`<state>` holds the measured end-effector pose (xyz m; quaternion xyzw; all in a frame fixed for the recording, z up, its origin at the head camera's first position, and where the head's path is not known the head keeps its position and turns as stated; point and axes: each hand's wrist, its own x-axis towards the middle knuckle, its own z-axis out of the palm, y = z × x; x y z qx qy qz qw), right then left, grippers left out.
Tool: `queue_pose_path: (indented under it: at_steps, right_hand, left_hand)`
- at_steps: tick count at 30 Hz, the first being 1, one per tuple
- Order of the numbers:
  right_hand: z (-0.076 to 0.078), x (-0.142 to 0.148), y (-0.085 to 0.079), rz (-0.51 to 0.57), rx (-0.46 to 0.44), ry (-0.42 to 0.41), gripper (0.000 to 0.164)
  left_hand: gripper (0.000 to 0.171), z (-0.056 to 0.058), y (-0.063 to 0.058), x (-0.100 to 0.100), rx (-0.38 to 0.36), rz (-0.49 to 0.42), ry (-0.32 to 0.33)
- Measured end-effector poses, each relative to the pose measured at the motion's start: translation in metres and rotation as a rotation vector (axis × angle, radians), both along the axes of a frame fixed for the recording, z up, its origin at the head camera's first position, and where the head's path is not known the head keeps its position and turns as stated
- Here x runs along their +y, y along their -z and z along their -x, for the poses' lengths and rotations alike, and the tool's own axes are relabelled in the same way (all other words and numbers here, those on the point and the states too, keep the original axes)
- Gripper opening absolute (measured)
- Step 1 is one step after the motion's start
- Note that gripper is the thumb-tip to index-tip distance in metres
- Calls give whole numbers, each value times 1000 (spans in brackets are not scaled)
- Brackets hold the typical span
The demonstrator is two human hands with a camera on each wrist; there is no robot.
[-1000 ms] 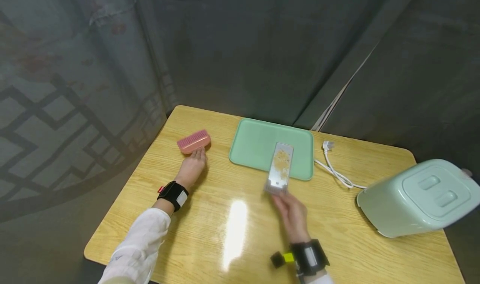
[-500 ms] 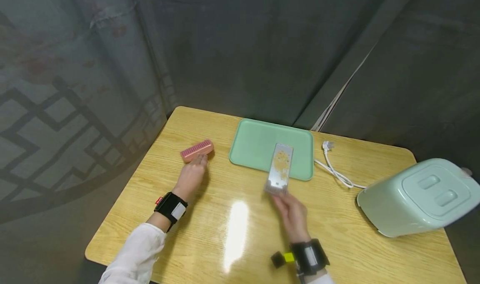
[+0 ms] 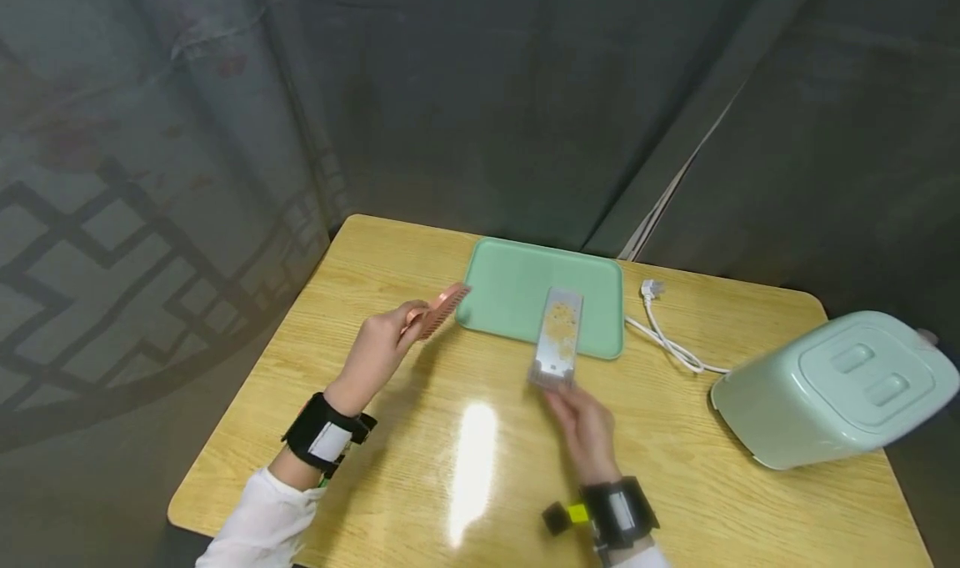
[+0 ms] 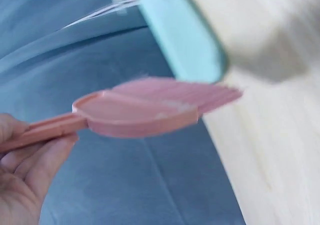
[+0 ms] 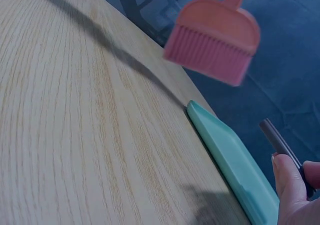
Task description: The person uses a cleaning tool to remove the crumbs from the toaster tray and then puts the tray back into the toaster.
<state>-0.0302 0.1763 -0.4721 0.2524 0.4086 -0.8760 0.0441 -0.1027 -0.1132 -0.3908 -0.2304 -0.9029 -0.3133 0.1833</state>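
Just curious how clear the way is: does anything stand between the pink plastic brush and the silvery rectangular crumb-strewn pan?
Nothing visible does: open air separates the brush in the left grip from the pan in the right grip. The flat green rectangular tray lies below.

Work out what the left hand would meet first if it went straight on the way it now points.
Probably the mint-green tray: the left hand, with the pink sweeping brush leading, points toward its left end. The brush looks raised, so it may pass over instead; depth is unclear.
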Motion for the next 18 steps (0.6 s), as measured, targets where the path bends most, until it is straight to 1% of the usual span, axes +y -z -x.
queue_pose_path:
  at_steps: [1, 3, 7, 12, 14, 18]
  right_hand:
    - [0, 0, 0, 4, 4, 4, 58]
    - [1, 1, 0, -11, 15, 2, 57]
    - [3, 5, -2, -38, 15, 5, 54]
    - [7, 17, -4, -101, -22, -4, 47]
    - [9, 23, -6, -157, -36, -26, 44]
    - [12, 37, -12, -243, -55, -67, 42]
  left_hand:
    - [14, 0, -5, 0, -27, -35, 1]
    - [13, 0, -12, 1, -64, -90, 10]
    - [13, 3, -22, 2, -92, -171, 29]
    - [15, 4, -28, 7, -101, -206, 42]
    - [15, 5, -29, 9, -101, -218, 50]
    - [15, 6, -31, 11, -126, -234, 51]
